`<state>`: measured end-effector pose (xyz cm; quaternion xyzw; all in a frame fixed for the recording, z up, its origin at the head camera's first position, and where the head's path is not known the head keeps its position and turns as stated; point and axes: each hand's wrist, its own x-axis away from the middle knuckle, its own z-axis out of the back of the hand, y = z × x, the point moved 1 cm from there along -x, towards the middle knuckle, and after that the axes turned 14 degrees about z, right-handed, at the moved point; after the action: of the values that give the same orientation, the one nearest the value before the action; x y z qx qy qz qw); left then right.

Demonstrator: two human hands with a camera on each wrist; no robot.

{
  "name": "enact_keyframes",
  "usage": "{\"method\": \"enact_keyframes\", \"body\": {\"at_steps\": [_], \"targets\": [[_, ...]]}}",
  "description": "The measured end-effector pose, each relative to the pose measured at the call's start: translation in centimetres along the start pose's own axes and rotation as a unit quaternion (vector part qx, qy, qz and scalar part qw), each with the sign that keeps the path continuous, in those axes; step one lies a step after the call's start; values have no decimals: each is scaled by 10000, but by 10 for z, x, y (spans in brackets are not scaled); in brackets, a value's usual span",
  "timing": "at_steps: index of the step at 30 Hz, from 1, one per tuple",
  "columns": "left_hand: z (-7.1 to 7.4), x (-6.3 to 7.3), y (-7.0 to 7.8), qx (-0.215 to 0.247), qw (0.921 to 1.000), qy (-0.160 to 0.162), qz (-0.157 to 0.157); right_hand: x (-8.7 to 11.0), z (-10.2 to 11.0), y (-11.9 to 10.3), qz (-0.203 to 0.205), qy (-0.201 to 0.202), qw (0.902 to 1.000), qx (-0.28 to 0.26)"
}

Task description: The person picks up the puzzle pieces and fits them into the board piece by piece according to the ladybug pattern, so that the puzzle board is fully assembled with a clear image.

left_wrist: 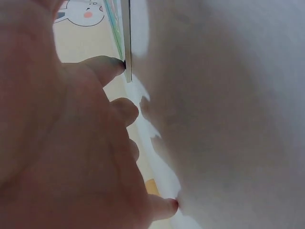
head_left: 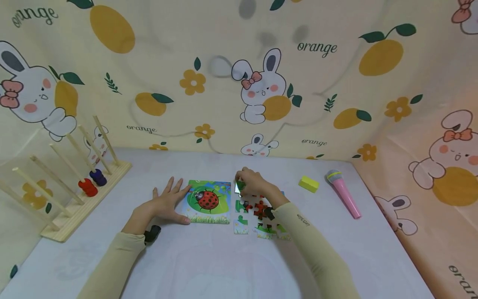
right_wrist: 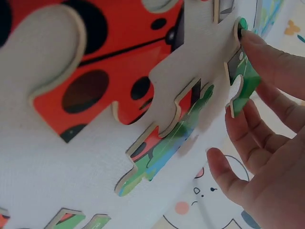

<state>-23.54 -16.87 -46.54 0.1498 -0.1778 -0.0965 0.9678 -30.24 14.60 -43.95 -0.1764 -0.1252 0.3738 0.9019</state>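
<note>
A square ladybug picture board lies on the table. My left hand rests beside it with fingers spread, its index finger and thumb touching the board's left side. In the left wrist view, a fingertip meets the board's edge. My right hand pinches a green puzzle piece between thumb and fingers, just above the table. Below that hand lie several loose ladybug puzzle pieces, red, green and blue, spaced apart. The right forearm hides some of them in the head view.
A wooden peg rack with red rings and dark blue rings stands at the left. Right of the puzzle lie a yellow block and a pink toy microphone. A printed cloth hangs behind the table.
</note>
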Motion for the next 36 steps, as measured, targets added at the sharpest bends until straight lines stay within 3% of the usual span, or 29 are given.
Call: {"method": "enact_keyframes", "body": {"at_steps": [6,11,15,25,36], "targets": [[2,1,-1,-29,10000,28,41,-4,5,2,494,306,9937,-956],[3,3,-1,-26,10000,-49,60,-11,12,2,952,613,9718,-2068],[3,3,-1,9,10000,-68,48,-22,12,-8,1068,675,9599,-2504],[2,1,-3,-42,9999,-111,73,-59,-4,-39,1246,647,9600,-2422],[0,-3,-6,-112,9999,-29,50,-78,-20,-55,1208,998,9680,-1961]]}}
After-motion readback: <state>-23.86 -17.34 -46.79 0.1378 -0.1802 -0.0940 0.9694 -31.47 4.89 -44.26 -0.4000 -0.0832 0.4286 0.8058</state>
